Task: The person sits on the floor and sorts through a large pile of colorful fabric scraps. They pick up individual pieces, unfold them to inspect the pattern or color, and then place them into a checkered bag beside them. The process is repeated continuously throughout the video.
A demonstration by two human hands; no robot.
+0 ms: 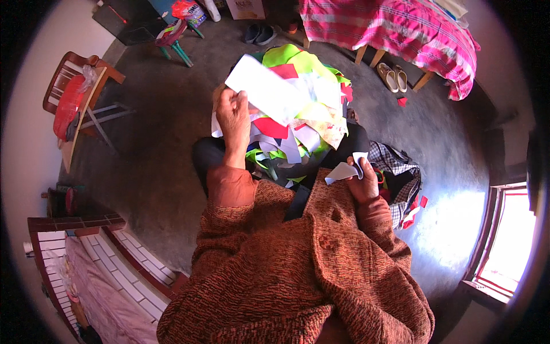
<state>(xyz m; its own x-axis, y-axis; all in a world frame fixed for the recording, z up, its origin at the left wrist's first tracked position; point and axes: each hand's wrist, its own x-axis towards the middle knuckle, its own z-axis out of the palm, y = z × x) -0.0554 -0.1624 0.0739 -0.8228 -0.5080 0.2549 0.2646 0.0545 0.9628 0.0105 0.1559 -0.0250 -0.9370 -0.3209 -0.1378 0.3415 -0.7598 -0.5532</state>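
My left hand (234, 114) grips the lower left edge of a white rectangular cloth piece (266, 88), raised over a heap of fabric scraps (316, 81). Neon green, red, white and patterned pieces make up this heap in front of my knees. Lower and to the right, my right hand (364, 182) pinches a small pale scrap (342, 172) that bends between thumb and fingers. A red loop (379, 176) shows just behind that hand; I cannot tell what it belongs to. A dark strip (297, 204) lies on my brown woven coat (275, 266).
A checked cloth bag (406, 172) stands on the floor at my right, with scraps (411, 215) beside it. Pink plaid cloth (386, 30) covers a table, pale shoes (392, 77) below. Dark slippers (260, 34), a green-legged stool (178, 45) and a wooden chair (73, 92) stand around.
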